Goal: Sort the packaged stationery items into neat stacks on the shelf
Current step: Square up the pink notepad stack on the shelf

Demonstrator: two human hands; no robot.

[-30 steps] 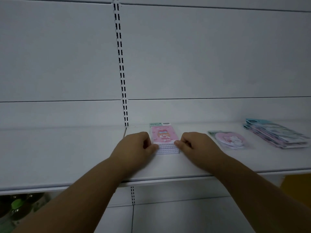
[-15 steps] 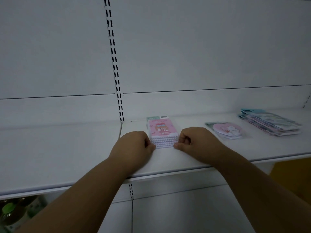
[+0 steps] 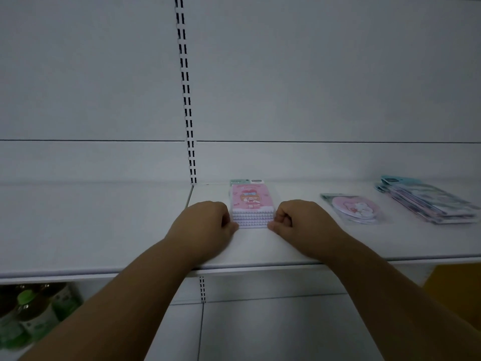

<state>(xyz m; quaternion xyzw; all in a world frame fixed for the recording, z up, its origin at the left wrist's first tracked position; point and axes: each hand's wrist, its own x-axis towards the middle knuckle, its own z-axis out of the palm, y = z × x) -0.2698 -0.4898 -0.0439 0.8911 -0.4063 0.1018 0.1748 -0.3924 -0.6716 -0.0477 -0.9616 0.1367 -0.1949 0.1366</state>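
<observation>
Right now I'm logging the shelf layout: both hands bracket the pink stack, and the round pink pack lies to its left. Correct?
Not quite. The head view shows the round pink pack to the right of the pink stack; left hand and right hand do bracket it.

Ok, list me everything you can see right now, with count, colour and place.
Stack of pink cartoon-girl packets: one stack, pink and white, shelf centre, between both hands.
Round pink packet in clear plastic: one, pink, right of the stack, apart from it.
Pile of teal-topped flat packets: one fanned pile, pastel, far right of shelf.
White metal shelf: one, white.
Green-capped bottles: several, green, below the shelf, lower left.
Left hand: curled against the stack's left side.
Right hand: curled against its right side.
</observation>
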